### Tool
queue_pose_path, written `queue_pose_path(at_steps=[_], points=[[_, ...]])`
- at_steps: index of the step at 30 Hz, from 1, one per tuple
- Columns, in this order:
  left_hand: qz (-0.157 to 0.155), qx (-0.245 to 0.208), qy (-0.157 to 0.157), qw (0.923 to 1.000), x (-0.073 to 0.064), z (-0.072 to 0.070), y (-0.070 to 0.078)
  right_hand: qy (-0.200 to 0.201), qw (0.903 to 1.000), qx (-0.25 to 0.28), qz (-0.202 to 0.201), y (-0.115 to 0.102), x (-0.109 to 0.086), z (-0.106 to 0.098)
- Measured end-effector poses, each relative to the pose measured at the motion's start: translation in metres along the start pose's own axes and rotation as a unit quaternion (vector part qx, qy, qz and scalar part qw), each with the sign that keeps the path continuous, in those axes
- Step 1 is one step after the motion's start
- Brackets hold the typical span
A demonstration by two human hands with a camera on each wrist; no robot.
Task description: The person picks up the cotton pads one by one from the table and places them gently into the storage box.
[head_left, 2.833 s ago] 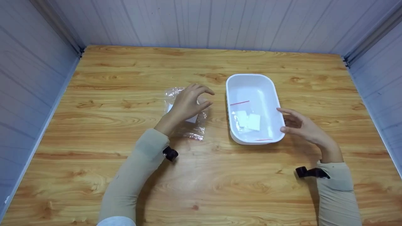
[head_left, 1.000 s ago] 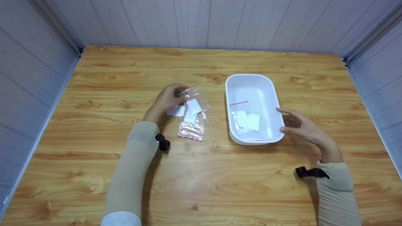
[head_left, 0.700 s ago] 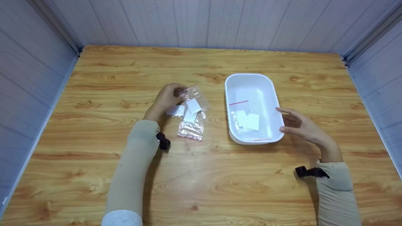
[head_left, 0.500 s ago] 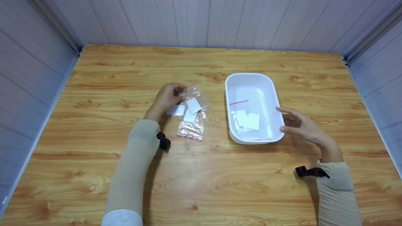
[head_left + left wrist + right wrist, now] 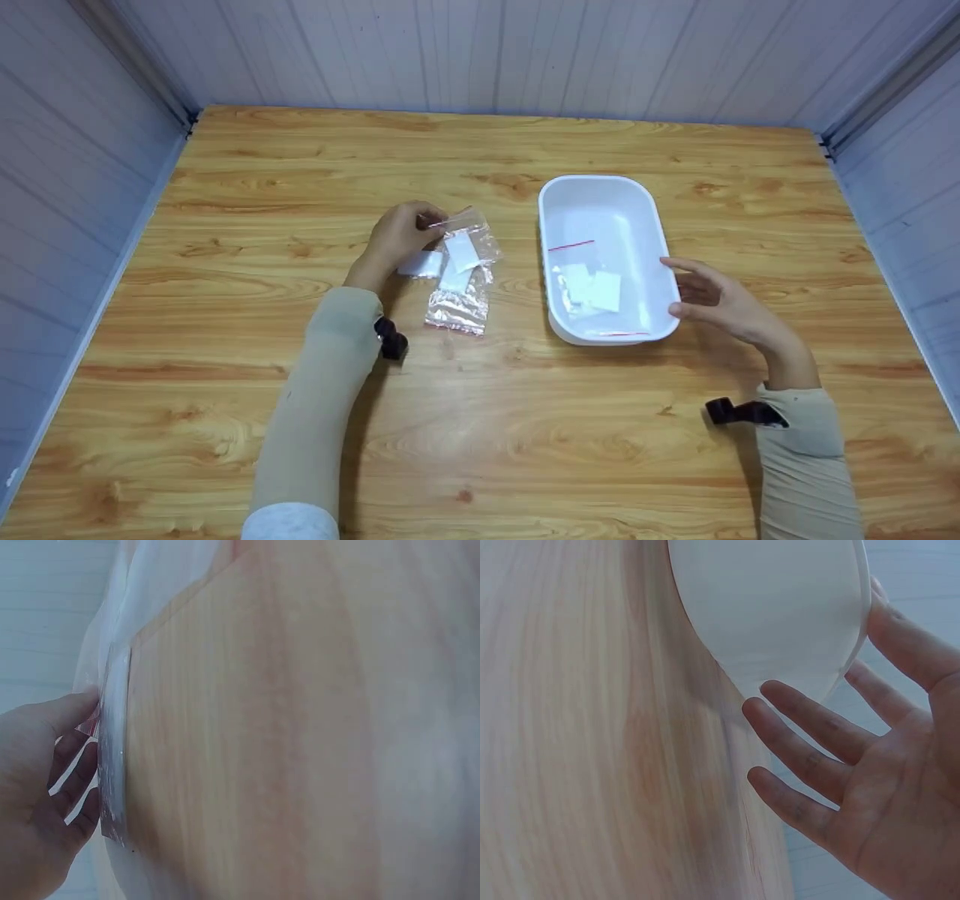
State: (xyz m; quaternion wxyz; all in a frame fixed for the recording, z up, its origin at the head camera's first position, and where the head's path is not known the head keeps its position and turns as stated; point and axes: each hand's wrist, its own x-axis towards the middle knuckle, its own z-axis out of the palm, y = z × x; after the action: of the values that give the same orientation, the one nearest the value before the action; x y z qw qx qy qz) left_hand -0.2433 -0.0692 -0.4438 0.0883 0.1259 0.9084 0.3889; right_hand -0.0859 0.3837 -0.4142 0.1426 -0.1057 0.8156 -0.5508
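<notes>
Thumb and fingers of my left hand (image 5: 397, 236) pinch the edge of a clear zip bag (image 5: 484, 244) with a red seal line and a white piece inside. That bag overlaps a second zip bag (image 5: 456, 309) lying on the table; a white piece (image 5: 424, 264) shows close to the hand. In the left wrist view, the left hand (image 5: 45, 765) is beside a plastic edge. My right hand (image 5: 731, 304) touches the rim of a white plastic tub (image 5: 600, 335) with thumb and index finger. The right wrist view shows its other fingers (image 5: 802, 754) fairly straight, outside the wall.
Inside the tub lie zip bags (image 5: 571, 245) with red lines and white pieces. Pale panels (image 5: 495, 56) wall in the wooden table (image 5: 465, 435) at the back and sides. A dark wrist camera (image 5: 391, 341) juts from the left sleeve.
Since the earliest frame my left hand has drawn back left and now pinches a bag's edge. In the last half second that bag's top end has shifted slightly. My right hand stays at the tub.
</notes>
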Motion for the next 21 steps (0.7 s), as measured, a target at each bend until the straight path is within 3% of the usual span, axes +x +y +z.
queue_pose_path(at_steps=[11, 21], points=[[-0.016, 0.036, 0.059, 0.9975, -0.0041, -0.0018, 0.0004, -0.005, 0.9998, -0.017, 0.011, -0.0027, 0.0008, -0.0001], [0.008, 0.067, 0.114, 0.9912, -0.0089, -0.0042, 0.0072, -0.006, 0.9997, -0.021, 0.01, -0.0041, 0.0017, -0.001]])
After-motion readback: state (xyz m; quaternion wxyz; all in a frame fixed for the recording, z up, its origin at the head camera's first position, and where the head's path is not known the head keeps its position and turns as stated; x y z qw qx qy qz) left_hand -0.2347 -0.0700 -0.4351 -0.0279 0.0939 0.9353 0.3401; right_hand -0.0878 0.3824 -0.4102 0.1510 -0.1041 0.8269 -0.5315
